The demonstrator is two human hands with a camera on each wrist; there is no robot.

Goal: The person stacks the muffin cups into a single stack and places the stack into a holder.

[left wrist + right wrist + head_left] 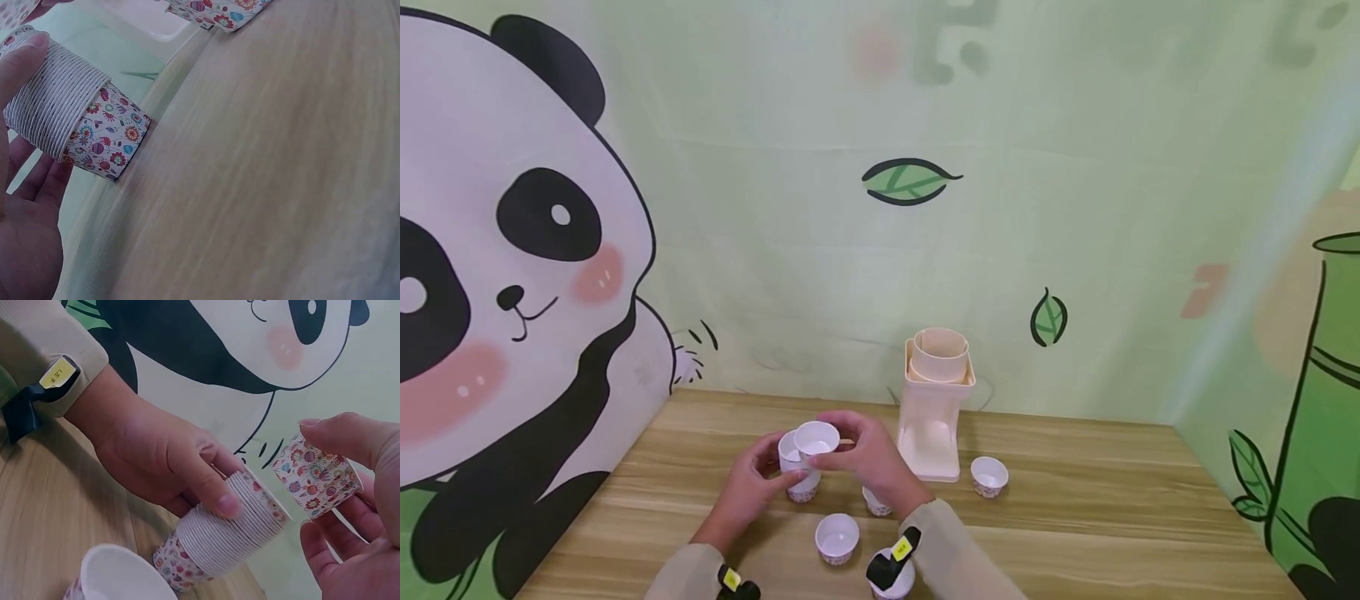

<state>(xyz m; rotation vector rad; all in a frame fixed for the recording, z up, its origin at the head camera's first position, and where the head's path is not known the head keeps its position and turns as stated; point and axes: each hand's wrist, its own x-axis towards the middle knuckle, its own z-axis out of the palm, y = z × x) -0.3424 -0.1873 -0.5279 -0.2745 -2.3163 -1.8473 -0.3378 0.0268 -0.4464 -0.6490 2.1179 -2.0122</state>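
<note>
My left hand [751,479] grips a tall stack of nested paper cups [59,94], white-rimmed with a colourful flower print. In the right wrist view the stack [228,528] leans, with the thumb across its rims. A single paper cup [319,478] is pinched between the thumb and fingers of my right hand [880,454]. That cup is just apart from the mouth of the stack in the right wrist view. Below my hands stands an upright paper cup [837,539]; another cup [877,502] is partly hidden by my right hand.
A pale pink stand [928,425] with a round tube [940,354] on top stands near the back wall. One paper cup [989,477] sits to its right. Another paper cup [893,583] is at the front, partly behind my right wrist strap. A wood-grain table [1075,517] lies underneath.
</note>
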